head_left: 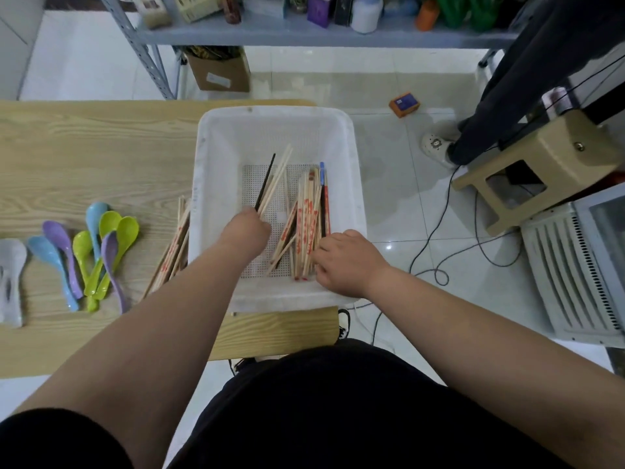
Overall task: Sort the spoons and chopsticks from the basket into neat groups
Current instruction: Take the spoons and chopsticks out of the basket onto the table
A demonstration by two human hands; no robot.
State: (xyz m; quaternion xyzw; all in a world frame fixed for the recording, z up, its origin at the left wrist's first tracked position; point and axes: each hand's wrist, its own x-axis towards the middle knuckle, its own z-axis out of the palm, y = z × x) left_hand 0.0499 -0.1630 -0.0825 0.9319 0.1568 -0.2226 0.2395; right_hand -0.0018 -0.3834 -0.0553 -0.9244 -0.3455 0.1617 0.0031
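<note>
Slip risk: my left hand (248,231) grips a loose fan of chopsticks (270,179) inside the basket (209,157); some could drop. My right hand (341,262) rests on the basket's pile (306,225), fingers hidden, grip unclear.

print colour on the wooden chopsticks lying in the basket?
Red, on the wooden chopsticks in the white basket; clearest in the head view.

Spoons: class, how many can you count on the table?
8, all on the table left of the basket: white spoon at far left, then two blue, two purple, three green, overlapping in a fan. Overlaps could hide more.
</note>
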